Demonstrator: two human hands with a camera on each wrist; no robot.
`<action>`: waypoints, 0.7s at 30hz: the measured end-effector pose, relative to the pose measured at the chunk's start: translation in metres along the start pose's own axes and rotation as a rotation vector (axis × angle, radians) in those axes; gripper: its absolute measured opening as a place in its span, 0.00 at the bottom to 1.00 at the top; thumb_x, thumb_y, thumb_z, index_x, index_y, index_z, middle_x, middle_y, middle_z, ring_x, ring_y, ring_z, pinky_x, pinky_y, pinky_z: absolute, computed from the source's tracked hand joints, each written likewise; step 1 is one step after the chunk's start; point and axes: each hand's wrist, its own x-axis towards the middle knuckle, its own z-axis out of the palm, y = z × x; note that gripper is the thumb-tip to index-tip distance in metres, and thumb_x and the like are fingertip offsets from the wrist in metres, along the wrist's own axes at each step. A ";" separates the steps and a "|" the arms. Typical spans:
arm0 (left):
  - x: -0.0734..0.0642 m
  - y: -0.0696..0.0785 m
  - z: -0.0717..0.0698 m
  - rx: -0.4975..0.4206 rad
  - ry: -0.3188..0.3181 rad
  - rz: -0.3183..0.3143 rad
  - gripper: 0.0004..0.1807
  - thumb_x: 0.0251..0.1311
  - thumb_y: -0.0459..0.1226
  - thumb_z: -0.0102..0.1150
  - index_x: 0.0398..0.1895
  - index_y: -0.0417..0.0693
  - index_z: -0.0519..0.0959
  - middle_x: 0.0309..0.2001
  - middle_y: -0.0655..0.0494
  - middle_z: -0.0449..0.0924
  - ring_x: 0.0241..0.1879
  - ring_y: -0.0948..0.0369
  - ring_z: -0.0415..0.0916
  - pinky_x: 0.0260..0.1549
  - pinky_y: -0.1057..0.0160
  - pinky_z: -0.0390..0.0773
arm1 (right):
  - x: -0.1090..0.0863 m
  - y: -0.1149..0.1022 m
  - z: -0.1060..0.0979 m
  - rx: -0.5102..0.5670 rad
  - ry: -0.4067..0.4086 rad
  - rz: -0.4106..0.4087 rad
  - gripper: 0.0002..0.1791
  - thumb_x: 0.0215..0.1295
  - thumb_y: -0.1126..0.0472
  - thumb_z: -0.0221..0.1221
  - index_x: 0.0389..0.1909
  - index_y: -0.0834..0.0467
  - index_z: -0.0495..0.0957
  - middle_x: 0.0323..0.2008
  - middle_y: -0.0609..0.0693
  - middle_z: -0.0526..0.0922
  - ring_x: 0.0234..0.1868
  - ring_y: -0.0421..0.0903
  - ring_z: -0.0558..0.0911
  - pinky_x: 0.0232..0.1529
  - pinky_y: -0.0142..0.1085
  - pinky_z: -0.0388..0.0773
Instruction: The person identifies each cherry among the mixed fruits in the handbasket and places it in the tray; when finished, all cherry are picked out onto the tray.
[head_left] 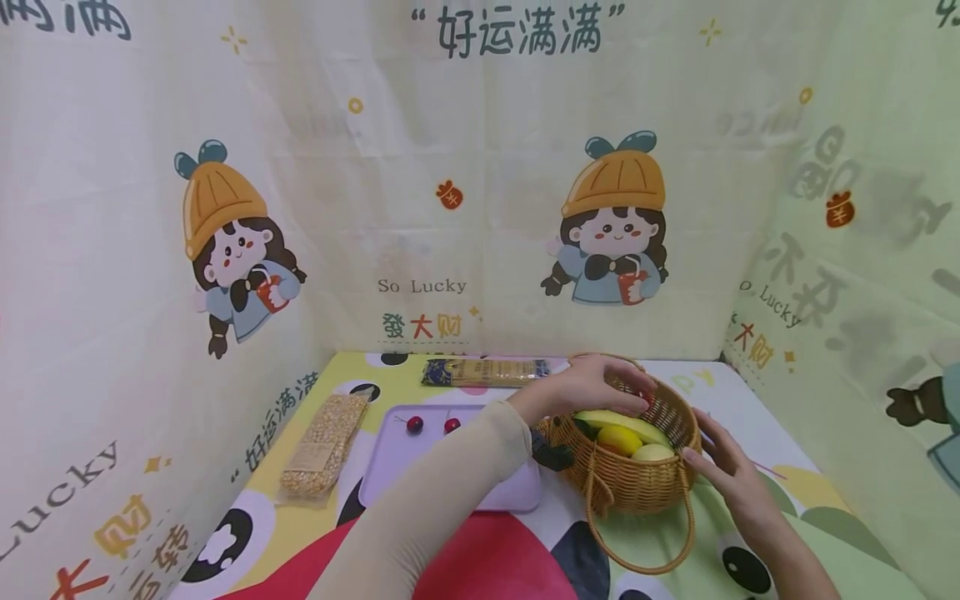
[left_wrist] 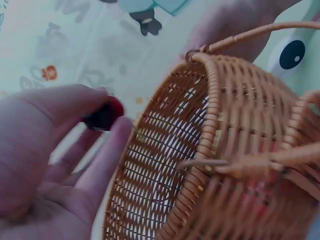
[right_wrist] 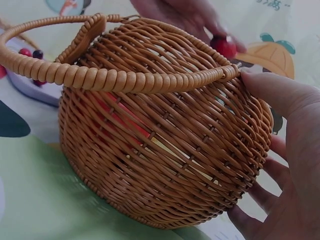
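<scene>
My left hand (head_left: pixel 588 387) pinches a dark red cherry (left_wrist: pixel 116 106) between thumb and fingertips, over the opening of a wicker basket (head_left: pixel 637 492). In the left wrist view the cherry's thin stem points toward the basket rim. My right hand (head_left: pixel 731 475) grips the basket's right side, thumb at the rim and fingers (right_wrist: pixel 267 197) spread round the wall. Inside lie a banana-like yellow-green fruit (head_left: pixel 637 423), a lemon (head_left: pixel 618 440) and a pale round fruit (head_left: pixel 652 452). The basket's looped handle (head_left: pixel 641 570) hangs down in front.
Left of the basket lies a lilac tray (head_left: pixel 382 475) with cherries (head_left: pixel 415 425) on it, partly hidden by my left sleeve. A bag of corn kernels (head_left: pixel 326 446) lies farther left. Behind the tray is a long packet of noodles (head_left: pixel 483 372). Printed cloth walls (head_left: pixel 480 233) enclose the table.
</scene>
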 end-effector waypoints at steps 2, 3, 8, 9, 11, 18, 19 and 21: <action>-0.010 -0.002 -0.002 0.008 0.060 0.060 0.23 0.72 0.45 0.75 0.67 0.55 0.87 0.59 0.74 0.86 0.58 0.75 0.83 0.61 0.70 0.81 | 0.001 0.001 0.001 0.002 0.003 0.003 0.39 0.90 0.52 0.50 0.92 0.36 0.45 0.93 0.49 0.41 0.89 0.72 0.46 0.56 0.17 0.70; -0.015 -0.003 -0.003 0.013 0.085 0.091 0.23 0.72 0.45 0.75 0.67 0.55 0.86 0.60 0.74 0.87 0.59 0.76 0.81 0.61 0.71 0.80 | 0.001 0.002 0.002 0.003 0.004 0.006 0.39 0.90 0.52 0.50 0.92 0.36 0.45 0.93 0.49 0.41 0.89 0.72 0.46 0.56 0.17 0.70; -0.046 -0.004 0.000 -0.086 0.142 0.162 0.19 0.72 0.44 0.74 0.63 0.54 0.87 0.57 0.70 0.88 0.55 0.68 0.89 0.57 0.67 0.87 | 0.003 0.003 0.001 0.001 0.017 0.009 0.40 0.90 0.52 0.50 0.93 0.36 0.44 0.93 0.49 0.40 0.89 0.71 0.46 0.56 0.17 0.70; -0.053 -0.005 0.001 -0.101 0.152 0.166 0.18 0.73 0.44 0.73 0.62 0.54 0.87 0.56 0.70 0.88 0.54 0.67 0.89 0.56 0.67 0.88 | 0.003 0.003 0.001 0.000 0.020 0.008 0.40 0.90 0.52 0.50 0.93 0.36 0.44 0.93 0.49 0.40 0.89 0.70 0.45 0.56 0.17 0.70; -0.067 -0.006 0.003 -0.119 0.179 0.169 0.15 0.73 0.44 0.73 0.60 0.57 0.89 0.55 0.69 0.89 0.53 0.67 0.89 0.55 0.66 0.88 | 0.003 0.002 0.000 0.000 0.021 0.007 0.40 0.90 0.52 0.50 0.93 0.36 0.44 0.93 0.49 0.40 0.90 0.69 0.45 0.55 0.16 0.69; -0.114 -0.024 0.011 -0.195 0.289 0.173 0.14 0.72 0.40 0.75 0.59 0.59 0.91 0.53 0.63 0.94 0.55 0.65 0.89 0.55 0.66 0.86 | 0.003 0.002 0.000 0.003 0.022 0.010 0.39 0.90 0.53 0.50 0.93 0.37 0.44 0.93 0.51 0.40 0.90 0.68 0.46 0.56 0.16 0.69; -0.121 -0.026 0.011 -0.209 0.295 0.168 0.15 0.72 0.40 0.75 0.59 0.59 0.91 0.54 0.62 0.94 0.56 0.65 0.89 0.55 0.66 0.86 | 0.003 0.002 0.000 0.002 0.022 0.010 0.39 0.90 0.53 0.50 0.93 0.37 0.44 0.93 0.52 0.40 0.90 0.68 0.46 0.56 0.16 0.69; -0.136 -0.033 0.012 -0.233 0.308 0.168 0.15 0.72 0.38 0.74 0.60 0.57 0.91 0.56 0.59 0.93 0.57 0.62 0.89 0.57 0.64 0.88 | 0.003 0.002 0.000 0.002 0.022 0.010 0.40 0.90 0.53 0.50 0.93 0.37 0.44 0.93 0.53 0.40 0.90 0.68 0.46 0.56 0.16 0.70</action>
